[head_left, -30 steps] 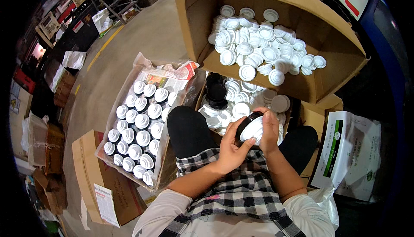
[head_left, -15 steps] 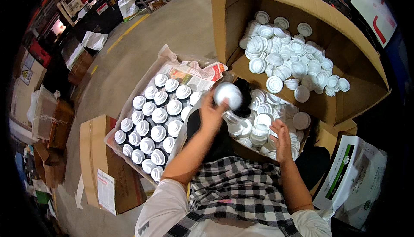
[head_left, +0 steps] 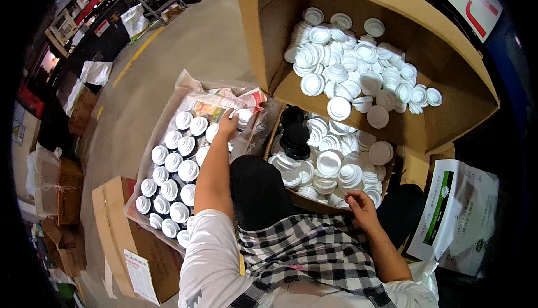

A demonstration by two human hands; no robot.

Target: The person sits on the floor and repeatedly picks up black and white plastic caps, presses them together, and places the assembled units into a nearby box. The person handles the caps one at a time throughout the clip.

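Note:
My left hand (head_left: 227, 124) reaches to the far right part of a lined tray (head_left: 136, 196). Its fingers are closed on the side of a white stepped cap (head_left: 244, 117). Rows of similar white caps (head_left: 188, 171) on black bases stand upright in that tray. My right hand (head_left: 363, 208) is at the near edge of an open box of loose white lids (head_left: 328, 163). Its fingers are curled together beside the lids, and anything between them is too small to make out. A stack of black caps (head_left: 296, 135) lies on the left side of that box.
A large tipped carton (head_left: 454, 56) with a heap of white lids (head_left: 358, 67) stands behind the lid box. At the left is a brown carton (head_left: 115, 207). A white printed bag (head_left: 457, 218) lies at the right. My knees flank the lid box.
My left hand has carried the white cap leftward from above the lid box to the tray. My right hand has lowered to the box's near edge, and its fingers have curled. The view has shifted.

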